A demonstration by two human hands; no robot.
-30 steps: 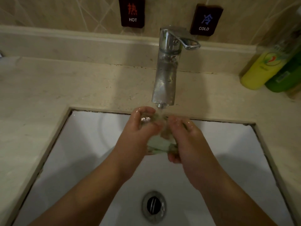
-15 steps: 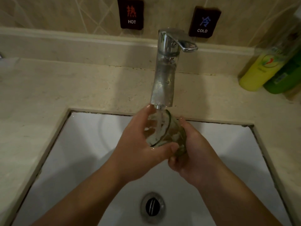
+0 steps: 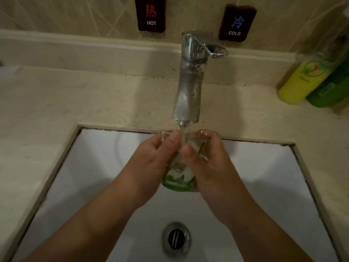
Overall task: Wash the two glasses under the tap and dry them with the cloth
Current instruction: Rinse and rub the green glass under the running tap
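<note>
A clear glass with a green base (image 3: 178, 178) is held upright over the white sink (image 3: 90, 167), its mouth right under the chrome tap (image 3: 188, 87). Water runs from the spout into the glass. My left hand (image 3: 151, 163) grips the glass from the left, thumb near the rim. My right hand (image 3: 209, 163) grips it from the right, thumb across its front. Only one glass is in view, and no cloth is visible.
A beige stone counter (image 3: 56, 103) surrounds the sink, with a raised ledge behind. A yellow bottle (image 3: 300, 82) and a green bottle (image 3: 332, 87) stand at the back right. HOT (image 3: 151, 14) and COLD (image 3: 237, 23) signs hang on the tiled wall. The drain (image 3: 176, 238) lies near me.
The glass was tilted with its mouth towards me half a second ago; it now stands upright under the stream. Both hands have shifted round to its sides.
</note>
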